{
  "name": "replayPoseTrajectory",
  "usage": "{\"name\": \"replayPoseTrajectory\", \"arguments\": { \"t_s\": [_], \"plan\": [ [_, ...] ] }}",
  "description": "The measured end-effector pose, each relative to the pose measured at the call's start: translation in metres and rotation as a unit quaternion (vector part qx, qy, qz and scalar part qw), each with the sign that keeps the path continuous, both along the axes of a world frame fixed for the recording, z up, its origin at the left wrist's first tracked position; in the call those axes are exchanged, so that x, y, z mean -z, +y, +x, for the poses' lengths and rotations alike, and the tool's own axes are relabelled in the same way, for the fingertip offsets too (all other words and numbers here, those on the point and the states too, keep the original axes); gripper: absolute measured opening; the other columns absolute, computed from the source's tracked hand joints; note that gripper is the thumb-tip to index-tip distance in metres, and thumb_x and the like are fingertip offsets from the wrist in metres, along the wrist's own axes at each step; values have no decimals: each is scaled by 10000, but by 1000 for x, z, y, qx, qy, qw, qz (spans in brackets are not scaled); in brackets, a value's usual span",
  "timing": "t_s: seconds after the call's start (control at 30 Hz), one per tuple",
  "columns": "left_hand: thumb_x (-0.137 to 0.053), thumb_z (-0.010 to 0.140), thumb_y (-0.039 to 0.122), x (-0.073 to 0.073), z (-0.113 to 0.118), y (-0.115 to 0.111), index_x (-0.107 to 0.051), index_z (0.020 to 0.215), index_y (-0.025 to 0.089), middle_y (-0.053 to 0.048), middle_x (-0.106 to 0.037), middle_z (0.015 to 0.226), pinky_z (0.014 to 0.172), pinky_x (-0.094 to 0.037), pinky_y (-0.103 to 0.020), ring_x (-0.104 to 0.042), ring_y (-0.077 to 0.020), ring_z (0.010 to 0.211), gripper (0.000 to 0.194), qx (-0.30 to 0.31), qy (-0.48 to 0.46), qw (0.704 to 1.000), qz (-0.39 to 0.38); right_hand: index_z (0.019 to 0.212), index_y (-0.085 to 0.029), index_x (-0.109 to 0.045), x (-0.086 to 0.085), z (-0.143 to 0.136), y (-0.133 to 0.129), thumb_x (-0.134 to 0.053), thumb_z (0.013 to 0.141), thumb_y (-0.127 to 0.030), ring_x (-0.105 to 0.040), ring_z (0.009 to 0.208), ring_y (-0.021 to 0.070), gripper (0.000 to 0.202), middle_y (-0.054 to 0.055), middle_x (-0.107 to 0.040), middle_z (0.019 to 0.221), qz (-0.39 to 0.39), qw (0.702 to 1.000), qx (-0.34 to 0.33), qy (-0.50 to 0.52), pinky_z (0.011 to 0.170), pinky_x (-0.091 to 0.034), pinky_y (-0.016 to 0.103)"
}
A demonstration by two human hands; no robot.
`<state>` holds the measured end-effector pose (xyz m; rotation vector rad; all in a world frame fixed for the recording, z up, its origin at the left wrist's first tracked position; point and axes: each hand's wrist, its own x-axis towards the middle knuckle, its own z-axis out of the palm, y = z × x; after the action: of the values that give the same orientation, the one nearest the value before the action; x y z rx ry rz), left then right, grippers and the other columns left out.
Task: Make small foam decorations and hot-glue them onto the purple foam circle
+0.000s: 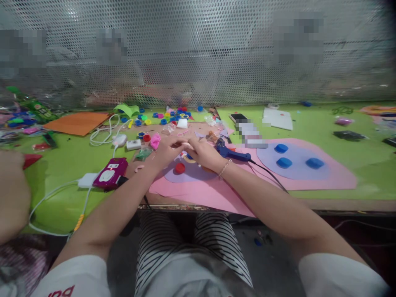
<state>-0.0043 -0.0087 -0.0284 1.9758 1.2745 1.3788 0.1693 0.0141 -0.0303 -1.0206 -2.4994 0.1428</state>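
Left hand: the left hand (167,149) rests on the near pink sheet (198,187), fingers curled and pressed toward the other hand; whether it pinches anything I cannot tell, the fingertips are too small and blurred.
Right hand: the right hand (204,153) lies just beside it, fingertips meeting the left's above the lilac oval (190,172); a bead bracelet (225,168) sits on the wrist.
Piece in hand: the lilac oval lies on the near pink sheet at the table's front edge, with one red cap (180,168) on it just below the hands; a bit of blue and yellow peeps out under the fingers.
Finished-looking piece: to the right a second pink sheet (334,175) carries a lilac oval with three blue caps (284,162) set well apart.
Progress, as I judge it: the near piece looks less far along than the right one, with only one cap plainly placed.
Glue gun: the blue glue gun (232,153) lies just right of the right hand, its cord trailing off the table (355,165).
Supply: loose coloured caps (167,116) are scattered farther back.
Left side: a purple device (110,173) on a white cable; another person's hand (12,194) at the left edge.
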Motion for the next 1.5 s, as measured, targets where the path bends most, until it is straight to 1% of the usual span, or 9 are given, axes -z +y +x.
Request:
{"name": "replayPoseTrajectory", "arguments": {
  "t_s": [0.17, 0.3, 0.43, 0.57, 0.67, 0.8, 1.03, 1.33, 1.5],
  "plan": [
    [-664, 759, 374, 4, -3, 3, -687, 846, 178, -39, -682, 813, 692, -495, -276, -612, -143, 733, 216, -10, -37, 999, -15, 1167, -149, -498, -3, 0, 0, -384, 975, -341, -618, 870, 220, 294, 125, -671, 958, -9, 999, -5, 44, 663, -394, 282],
    [-637, 778, 379, 6, -5, 6, -654, 875, 174, -31, -651, 799, 689, -498, -272, -605, -136, 730, 228, -8, -73, 997, -39, 1186, -150, -489, -3, 0, 1, -392, 970, -335, -620, 879, 228, 301, 126, -672, 970, -7, 999, -6, 40, 675, -407, 291],
    [-655, 759, 344, 8, -5, 8, -658, 982, 186, -41, -671, 885, 711, -506, -274, -620, -141, 776, 274, 37, -72, 995, -59, 1180, -144, -509, -1, 0, 2, -387, 974, -322, -626, 867, 213, 298, 127, -677, 998, -2, 999, -16, 38, 666, -403, 280],
    [-647, 771, 342, 9, -5, 9, -682, 990, 199, -42, -690, 910, 723, -504, -265, -632, -138, 795, 264, 64, -61, 994, -60, 1196, -140, -514, 1, 0, 3, -408, 963, -299, -626, 862, 210, 301, 132, -680, 992, 2, 999, -17, 34, 641, -394, 273],
    [-658, 762, 352, 8, -4, 9, -685, 966, 188, -37, -691, 857, 698, -508, -264, -629, -132, 752, 263, 53, -69, 994, -67, 1178, -150, -523, 0, 0, 3, -411, 961, -301, -620, 852, 203, 287, 117, -680, 973, -4, 999, -14, 34, 642, -394, 271],
    [-699, 715, 332, 2, -2, 6, -667, 854, 157, -22, -665, 768, 661, -522, -259, -620, -119, 682, 225, 17, -119, 990, -79, 1133, -159, -549, -4, 2, 4, -419, 962, -323, -610, 821, 191, 270, 93, -673, 931, -3, 999, -12, 41, 649, -385, 267],
    [-713, 708, 321, -8, 0, 2, -627, 798, 144, 2, -642, 649, 622, -536, -254, -635, -116, 590, 217, -9, -190, 976, -103, 1155, -147, -534, -4, 7, 10, -400, 969, -323, -573, 704, 168, 289, 67, -651, 825, -7, 999, -9, 37, 573, -326, 244],
    [-628, 807, 333, -5, 0, 3, -623, 772, 136, -13, -630, 653, 584, -504, -223, -586, -84, 557, 201, -16, -170, 982, -87, 1001, -143, -559, -4, 4, 8, -376, 974, -279, -546, 702, 158, 230, 75, -641, 829, 0, 1000, -11, 22, 592, -313, 252],
    [-651, 787, 359, 0, -2, 8, -587, 821, 147, -1, -609, 643, 569, -509, -236, -594, -99, 562, 224, 17, -163, 981, -108, 1097, -140, -543, -2, 3, 7, -401, 968, -302, -579, 801, 185, 251, 97, -659, 916, -8, 1000, -15, 27, 627, -338, 258]
  ]
}}
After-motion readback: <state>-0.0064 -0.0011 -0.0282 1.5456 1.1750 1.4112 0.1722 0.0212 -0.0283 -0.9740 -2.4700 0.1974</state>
